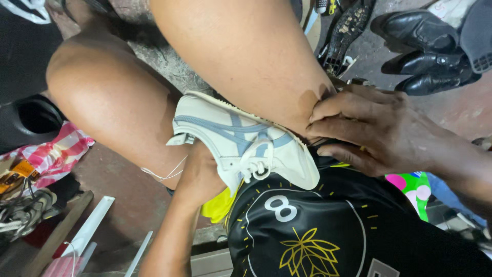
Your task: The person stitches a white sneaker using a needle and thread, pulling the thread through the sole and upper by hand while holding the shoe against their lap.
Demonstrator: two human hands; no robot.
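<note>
Cluttered concrete floor [118,205] beneath knees; left hand [202,177] gripping pale sneaker [241,141], right hand [369,128] empty, resting half-curled.

Packaging in view. At the left edge, a crumpled plastic bag [56,154] with pink, red and white stripes lies on the floor beside a dark round tub. Touching its lower left corner, a small flat packet [15,174], orange and yellow with a dark band, lies tilted. At the right, a bright green wrapper [412,187] with pink and white spots shows partly under the forearm. No screens or signs show.
</note>
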